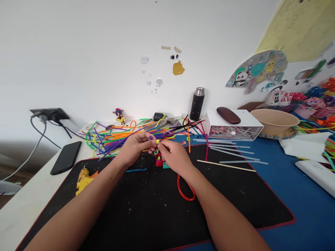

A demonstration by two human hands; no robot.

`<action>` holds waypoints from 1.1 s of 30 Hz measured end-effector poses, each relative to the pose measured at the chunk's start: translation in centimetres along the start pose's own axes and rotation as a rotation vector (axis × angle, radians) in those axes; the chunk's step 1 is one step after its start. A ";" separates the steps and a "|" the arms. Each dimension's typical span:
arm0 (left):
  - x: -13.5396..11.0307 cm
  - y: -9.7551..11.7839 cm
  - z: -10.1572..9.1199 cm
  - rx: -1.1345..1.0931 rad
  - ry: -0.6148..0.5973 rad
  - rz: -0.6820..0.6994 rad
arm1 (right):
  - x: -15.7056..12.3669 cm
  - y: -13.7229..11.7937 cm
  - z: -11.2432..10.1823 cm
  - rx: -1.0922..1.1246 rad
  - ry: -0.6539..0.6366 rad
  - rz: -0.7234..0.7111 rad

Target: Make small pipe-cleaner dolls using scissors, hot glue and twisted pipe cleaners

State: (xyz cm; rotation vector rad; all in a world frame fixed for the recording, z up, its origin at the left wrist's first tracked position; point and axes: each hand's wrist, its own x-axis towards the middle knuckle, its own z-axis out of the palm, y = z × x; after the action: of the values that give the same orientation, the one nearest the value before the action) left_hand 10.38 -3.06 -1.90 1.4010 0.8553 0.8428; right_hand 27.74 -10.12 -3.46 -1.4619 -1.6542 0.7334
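Observation:
My left hand (137, 148) and my right hand (176, 155) meet above the far part of the black mat (162, 219). Between their fingertips is a small yellow-and-purple piece (157, 142), which looks like pipe cleaner. Fingers of the left hand pinch its purple side, and the right thumb and fingers close on the yellow part. Just below the hands lie a small red item (158, 162) and a teal one (166, 165), both partly hidden. A blue pipe cleaner (136, 170) rests near my left wrist. Beside my right forearm shows a red loop (186, 192).
Many coloured pipe cleaners (110, 143) lie behind the hands. A yellow glue gun (84, 183) and phone (66, 158) are left. Right are glue sticks (234, 153), a wooden stick (226, 165), a white box (235, 120) and a bowl (274, 122). A black flask (197, 104) stands behind.

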 end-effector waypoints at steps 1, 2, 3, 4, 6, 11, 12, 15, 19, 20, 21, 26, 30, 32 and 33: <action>0.0 0.0 0.1 0.041 0.004 0.027 | 0.0 -0.1 0.1 -0.022 -0.002 -0.003; -0.1 0.0 0.2 0.086 0.010 0.058 | -0.1 -0.1 0.1 -0.044 -0.004 -0.007; -0.2 0.0 0.2 0.130 0.018 0.088 | -0.1 -0.2 0.2 -0.067 -0.006 -0.013; -0.2 -0.1 0.3 0.172 0.029 0.115 | -0.1 -0.2 0.3 -0.089 -0.009 -0.018; -0.3 -0.2 0.4 0.239 0.054 0.155 | -0.2 -0.3 0.4 -0.133 -0.016 -0.025; -0.3 -0.7 0.1 0.398 0.097 0.216 | -0.2 -0.3 0.5 -0.237 -0.020 -0.039; -0.3 -0.7 0.0 0.429 0.097 0.224 | -0.2 -0.2 0.4 -0.264 -0.015 -0.045; -0.2 -0.9 -0.4 0.489 0.080 0.237 | -0.1 -0.2 0.1 -0.353 0.010 -0.060; -0.1 -0.9 -0.7 0.512 0.037 0.222 | -0.1 -0.3 -0.1 -0.429 0.022 -0.063; -0.1 -0.9 -0.7 0.514 0.033 0.217 | -0.2 -0.3 -0.1 -0.438 0.021 -0.064; -0.1 -0.9 -0.7 0.506 0.030 0.211 | -0.2 -0.3 -0.1 -0.443 0.017 -0.067; -0.1 -1.1 -0.5 0.405 0.009 0.171 | -0.3 -0.5 0.2 -0.465 -0.017 -0.071; -0.1 -1.4 -0.3 0.483 0.002 0.194 | -0.3 -0.4 0.3 -0.509 -0.041 -0.064; -0.1 -1.5 -0.3 0.561 -0.008 0.220 | -0.3 -0.3 0.4 -0.531 -0.057 -0.057; -0.1 -1.5 -0.2 0.597 -0.016 0.233 | -0.3 -0.3 0.4 -0.540 -0.066 -0.051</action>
State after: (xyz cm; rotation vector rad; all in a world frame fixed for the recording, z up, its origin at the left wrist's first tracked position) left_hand 10.09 -3.08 -3.37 2.0575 0.9902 0.7791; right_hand 27.24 -10.39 -3.46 -1.7630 -2.0341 0.3143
